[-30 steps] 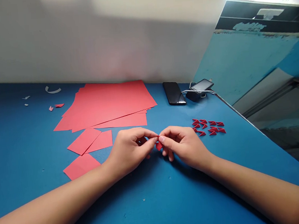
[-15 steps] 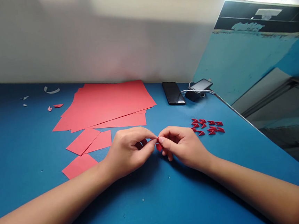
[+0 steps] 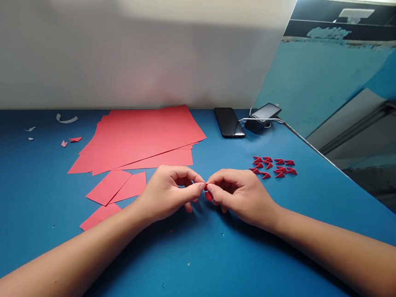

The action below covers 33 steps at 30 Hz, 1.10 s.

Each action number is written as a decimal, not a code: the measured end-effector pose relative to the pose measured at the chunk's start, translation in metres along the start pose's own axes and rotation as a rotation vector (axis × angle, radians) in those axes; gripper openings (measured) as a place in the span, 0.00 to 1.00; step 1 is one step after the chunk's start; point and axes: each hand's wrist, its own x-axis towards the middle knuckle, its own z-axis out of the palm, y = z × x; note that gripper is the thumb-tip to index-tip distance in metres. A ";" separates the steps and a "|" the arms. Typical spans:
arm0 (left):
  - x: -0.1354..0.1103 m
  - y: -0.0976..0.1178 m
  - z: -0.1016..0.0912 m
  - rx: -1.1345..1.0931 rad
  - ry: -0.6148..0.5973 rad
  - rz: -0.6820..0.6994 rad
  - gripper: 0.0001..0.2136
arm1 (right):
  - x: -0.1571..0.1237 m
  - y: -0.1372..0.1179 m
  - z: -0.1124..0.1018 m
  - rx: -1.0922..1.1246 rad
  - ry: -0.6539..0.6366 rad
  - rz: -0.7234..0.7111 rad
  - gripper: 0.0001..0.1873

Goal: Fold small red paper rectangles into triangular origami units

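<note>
The left hand [image 3: 169, 192] and right hand [image 3: 242, 198] were both closed in a fingertip pinch on a small folded red paper piece [image 3: 208, 195], held just above the blue tabletop [image 3: 101, 272] between them. Its folds were hidden by the fingers; one piece or two could not be told. A loosened pinch could have dropped it. A wide right-hand sweep could have scattered the folded red triangles [image 3: 272, 166] nearby. Cut red paper squares [image 3: 109, 187] and red sheets [image 3: 141, 139] lay left; a black phone [image 3: 228, 122] lay beyond.

No legible text anywhere, pale blue marks [image 3: 328, 32] on a dark band [image 3: 374, 29] high on the wall — too blurred to read
</note>
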 end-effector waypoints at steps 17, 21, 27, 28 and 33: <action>0.001 -0.005 0.000 0.075 -0.022 -0.018 0.05 | 0.000 -0.001 0.001 -0.111 -0.006 -0.027 0.10; 0.001 -0.006 0.002 0.094 -0.014 0.012 0.05 | 0.001 -0.002 0.002 -0.125 0.004 -0.016 0.09; 0.000 -0.004 0.004 0.115 -0.029 0.046 0.05 | 0.000 -0.004 0.002 -0.125 0.027 -0.045 0.05; 0.000 -0.003 0.004 0.116 -0.038 0.047 0.05 | 0.000 -0.004 0.002 -0.124 0.030 -0.051 0.05; -0.002 -0.003 0.002 0.094 -0.083 0.055 0.09 | -0.002 -0.003 0.001 -0.125 0.038 -0.064 0.06</action>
